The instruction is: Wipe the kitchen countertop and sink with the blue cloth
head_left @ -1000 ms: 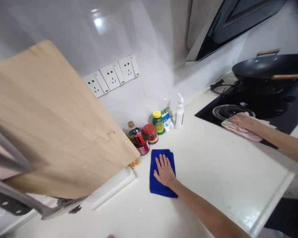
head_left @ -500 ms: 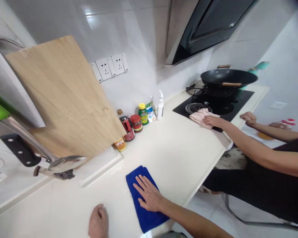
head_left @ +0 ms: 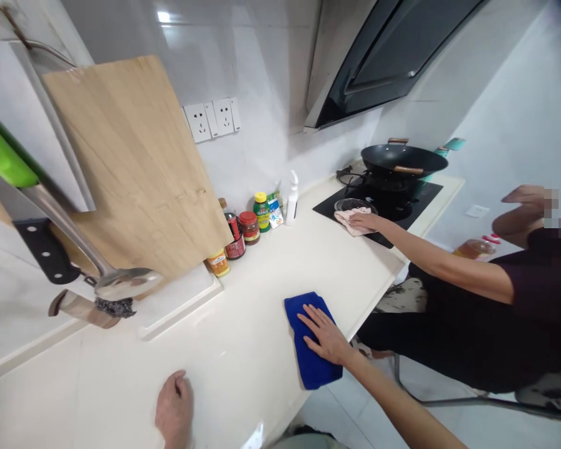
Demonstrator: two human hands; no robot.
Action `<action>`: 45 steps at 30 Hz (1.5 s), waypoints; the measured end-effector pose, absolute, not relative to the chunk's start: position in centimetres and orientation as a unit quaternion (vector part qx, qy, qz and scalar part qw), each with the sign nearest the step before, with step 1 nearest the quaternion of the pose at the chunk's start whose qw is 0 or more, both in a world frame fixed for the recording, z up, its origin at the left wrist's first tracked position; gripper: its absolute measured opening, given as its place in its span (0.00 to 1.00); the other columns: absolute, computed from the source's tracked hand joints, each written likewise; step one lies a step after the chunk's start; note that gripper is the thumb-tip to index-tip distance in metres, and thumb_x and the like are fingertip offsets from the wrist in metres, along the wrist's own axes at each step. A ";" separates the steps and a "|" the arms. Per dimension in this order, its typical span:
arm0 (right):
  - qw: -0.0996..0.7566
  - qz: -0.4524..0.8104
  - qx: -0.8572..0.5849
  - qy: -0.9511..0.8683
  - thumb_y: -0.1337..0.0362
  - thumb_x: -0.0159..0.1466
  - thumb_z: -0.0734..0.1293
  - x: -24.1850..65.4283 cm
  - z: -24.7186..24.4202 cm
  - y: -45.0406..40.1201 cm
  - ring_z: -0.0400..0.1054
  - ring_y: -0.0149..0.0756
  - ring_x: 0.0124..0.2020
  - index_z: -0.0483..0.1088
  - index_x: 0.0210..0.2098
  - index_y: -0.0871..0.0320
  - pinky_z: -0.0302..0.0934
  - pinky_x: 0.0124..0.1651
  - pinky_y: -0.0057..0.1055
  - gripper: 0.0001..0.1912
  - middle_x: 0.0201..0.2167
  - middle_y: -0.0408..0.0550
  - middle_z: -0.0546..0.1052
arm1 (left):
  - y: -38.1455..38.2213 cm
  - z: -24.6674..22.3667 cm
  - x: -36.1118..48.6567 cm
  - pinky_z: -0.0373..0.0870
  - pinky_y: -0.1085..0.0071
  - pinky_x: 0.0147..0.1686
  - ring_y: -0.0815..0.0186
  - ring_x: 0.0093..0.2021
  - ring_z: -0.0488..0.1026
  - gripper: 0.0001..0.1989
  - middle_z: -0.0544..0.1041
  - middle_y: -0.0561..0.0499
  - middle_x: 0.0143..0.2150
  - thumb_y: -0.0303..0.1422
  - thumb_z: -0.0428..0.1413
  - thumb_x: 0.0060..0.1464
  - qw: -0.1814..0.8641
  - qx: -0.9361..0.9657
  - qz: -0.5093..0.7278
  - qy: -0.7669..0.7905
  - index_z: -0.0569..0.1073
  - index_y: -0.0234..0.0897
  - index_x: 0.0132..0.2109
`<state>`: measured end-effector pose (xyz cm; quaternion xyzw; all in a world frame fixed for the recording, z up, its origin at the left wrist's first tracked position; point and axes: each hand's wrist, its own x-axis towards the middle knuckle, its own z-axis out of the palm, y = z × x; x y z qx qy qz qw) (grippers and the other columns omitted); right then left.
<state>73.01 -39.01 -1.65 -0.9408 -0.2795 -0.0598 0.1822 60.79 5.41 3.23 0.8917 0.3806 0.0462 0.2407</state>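
Observation:
My right hand (head_left: 326,337) lies flat with spread fingers on a folded blue cloth (head_left: 318,375), pressing it to the white countertop (head_left: 243,343) near the front edge. Off to the left, my left hand (head_left: 174,408) rests on the counter, fingers curled into a loose fist. Nothing shows in it. A co-worker's hand (head_left: 364,221) holds a pinkish cloth (head_left: 350,226) on the near corner of the black cooktop (head_left: 406,209).
A wok (head_left: 404,163) stands on the cooktop's far part. Along the wall are a white spray bottle (head_left: 292,202), a red-lidded jar (head_left: 249,228) and other condiments. A wooden cutting board (head_left: 140,162), a ladle (head_left: 121,282) and knives hang at left. A seated co-worker (head_left: 477,324) is at right.
My right hand and the blue cloth have slid right, toward the cooktop and along the counter's edge. My left hand stays curled on the counter. The co-worker's other hand has risen; the view has shifted slightly.

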 end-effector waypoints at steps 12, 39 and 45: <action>0.107 -0.150 -0.975 -0.120 0.57 0.70 0.51 73.6 -5.1 -35.3 0.38 0.53 0.74 0.48 0.72 0.54 0.42 0.72 0.62 0.31 0.73 0.50 0.50 | 6.4 1.2 60.0 0.71 0.60 0.52 0.56 0.50 0.76 0.19 0.81 0.45 0.46 0.37 0.42 0.61 0.260 0.903 0.105 0.327 0.76 0.41 0.46; 0.131 -0.100 -0.980 -0.112 0.58 0.68 0.50 92.4 -3.9 -20.1 0.34 0.66 0.73 0.47 0.71 0.63 0.31 0.68 0.71 0.34 0.73 0.63 0.47 | 5.9 0.7 59.9 0.74 0.60 0.48 0.57 0.44 0.78 0.15 0.82 0.47 0.40 0.38 0.44 0.57 0.219 0.905 0.137 0.338 0.76 0.43 0.40; 0.148 -0.060 -0.973 -0.167 0.58 0.68 0.53 87.0 -2.5 -16.5 0.33 0.63 0.74 0.49 0.71 0.62 0.27 0.71 0.67 0.34 0.74 0.61 0.44 | 5.3 1.9 60.1 0.72 0.63 0.47 0.59 0.43 0.77 0.14 0.81 0.48 0.40 0.36 0.44 0.59 0.220 0.902 0.124 0.351 0.75 0.43 0.40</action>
